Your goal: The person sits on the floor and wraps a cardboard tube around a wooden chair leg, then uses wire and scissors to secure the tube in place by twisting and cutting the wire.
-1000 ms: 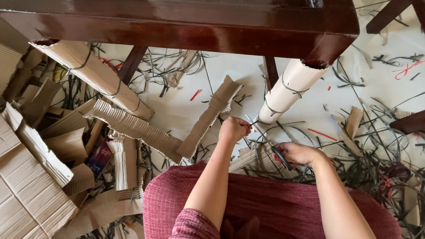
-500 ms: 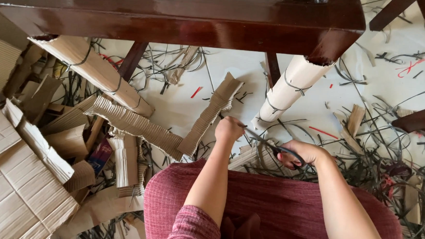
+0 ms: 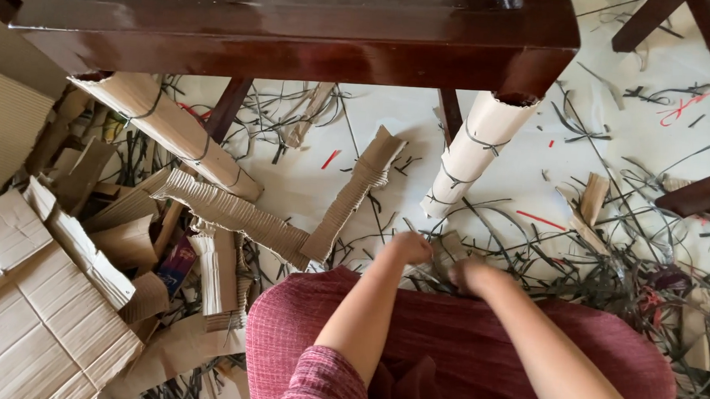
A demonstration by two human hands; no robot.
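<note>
My left hand (image 3: 407, 248) and my right hand (image 3: 468, 273) are close together just past my knees, which are covered by red cloth (image 3: 460, 351). Both are curled, knuckles up. A small cardboard scrap (image 3: 450, 247) sits between them, and my left hand's fingers are closed at its edge. The inside of my right fist is hidden, and the dark-handled scissors it held earlier do not show. Dark plastic straps (image 3: 530, 257) lie tangled on the pale floor around both hands.
A dark wooden table (image 3: 299, 26) stands ahead, two of its legs wrapped in strapped cardboard (image 3: 475, 153) (image 3: 168, 129). A corrugated strip (image 3: 351, 195) lies in front. Flat cardboard sheets (image 3: 33, 320) pile up on the left, and more straps (image 3: 666, 289) on the right.
My right hand has moved left and closed in beside my left hand. The scissors seen in it earlier are now out of sight. My left hand has barely moved.
</note>
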